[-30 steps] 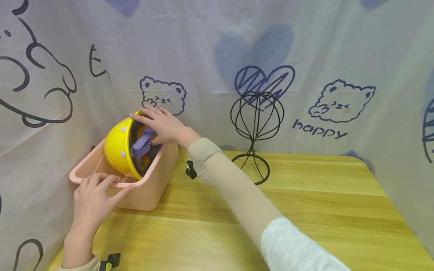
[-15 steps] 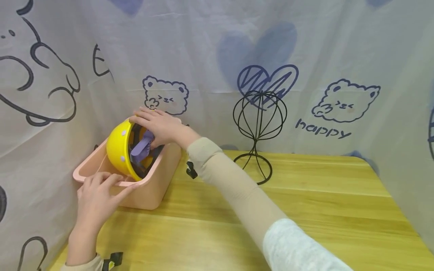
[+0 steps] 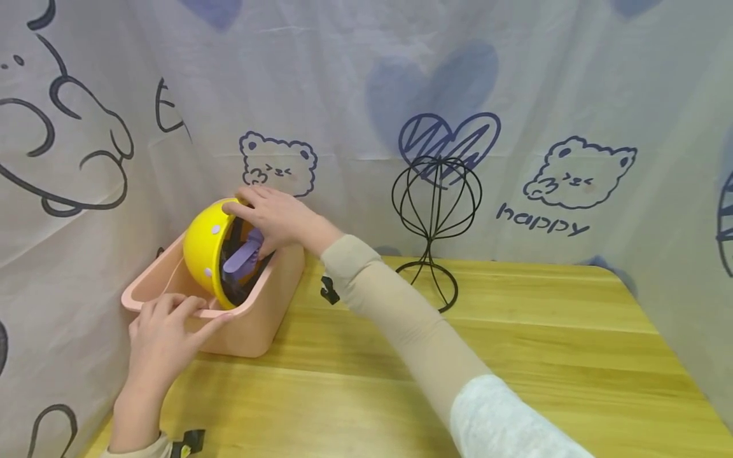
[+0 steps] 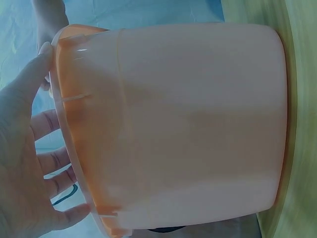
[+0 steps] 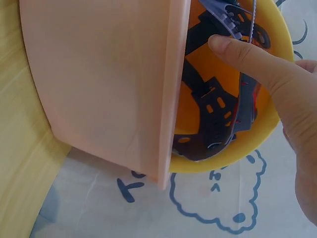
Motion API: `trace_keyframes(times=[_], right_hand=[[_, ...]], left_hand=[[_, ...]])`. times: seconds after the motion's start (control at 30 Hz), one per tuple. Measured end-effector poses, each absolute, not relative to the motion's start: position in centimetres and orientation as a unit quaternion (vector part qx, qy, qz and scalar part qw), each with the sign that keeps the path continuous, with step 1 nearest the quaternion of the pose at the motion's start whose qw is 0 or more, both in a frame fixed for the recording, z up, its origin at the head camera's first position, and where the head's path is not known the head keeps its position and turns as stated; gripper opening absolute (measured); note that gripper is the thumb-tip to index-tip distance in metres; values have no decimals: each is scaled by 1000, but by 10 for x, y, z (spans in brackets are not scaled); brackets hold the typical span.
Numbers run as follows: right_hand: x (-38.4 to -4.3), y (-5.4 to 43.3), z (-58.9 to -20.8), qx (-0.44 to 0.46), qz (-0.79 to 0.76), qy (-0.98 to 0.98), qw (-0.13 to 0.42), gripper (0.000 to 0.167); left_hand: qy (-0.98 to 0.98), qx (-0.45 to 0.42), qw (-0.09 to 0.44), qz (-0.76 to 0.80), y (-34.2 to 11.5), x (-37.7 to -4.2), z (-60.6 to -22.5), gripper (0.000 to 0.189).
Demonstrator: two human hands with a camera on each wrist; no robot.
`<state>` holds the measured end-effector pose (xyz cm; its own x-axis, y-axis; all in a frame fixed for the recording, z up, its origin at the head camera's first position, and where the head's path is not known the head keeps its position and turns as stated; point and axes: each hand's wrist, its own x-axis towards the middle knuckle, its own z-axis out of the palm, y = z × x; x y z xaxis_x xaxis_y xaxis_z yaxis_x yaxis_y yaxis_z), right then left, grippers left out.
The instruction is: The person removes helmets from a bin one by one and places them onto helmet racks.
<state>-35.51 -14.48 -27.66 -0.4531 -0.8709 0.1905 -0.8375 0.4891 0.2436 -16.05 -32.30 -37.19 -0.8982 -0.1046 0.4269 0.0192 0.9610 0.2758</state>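
A yellow hard hat [image 3: 202, 245] lies tilted on its side in a pink plastic bin [image 3: 240, 334], its open underside turned to the right. My right hand [image 3: 277, 216] grips the helmet's upper rim, fingers over the outside and thumb inside. In the right wrist view the thumb lies by the dark suspension straps [image 5: 218, 109] and a purple piece [image 5: 225, 17]. On the bin's near rim is my left hand [image 3: 163, 340], its fingers hooked over the edge and its thumb along the outside. The left wrist view shows the bin's side wall [image 4: 183, 124] filling most of the frame.
A black wire stand [image 3: 426, 254] with a round cage top stands behind the middle of the wooden table [image 3: 515, 356]. White cloth walls [image 3: 343, 127] with printed bears and hearts enclose the back and sides, the left one close to the bin.
The helmet has shifted slightly to the right and down inside the bin, with my right hand still on its rim. My left hand keeps its place on the bin.
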Motion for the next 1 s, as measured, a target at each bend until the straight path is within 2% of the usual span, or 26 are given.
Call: trace_keyframes(times=[0.27, 0.67, 1.0], right_hand=[[-358, -134, -285, 537, -67, -818, 197, 94], [-367, -120, -294, 547, -85, -798, 240, 82], [-364, -111, -291, 544, -100, -793, 257, 80]], left_hand=[[-961, 16, 238, -140, -325, -160, -371, 47], [-957, 9, 248, -147, -322, -162, -374, 45], [-957, 12, 245, -155, -322, -161, -373, 46]])
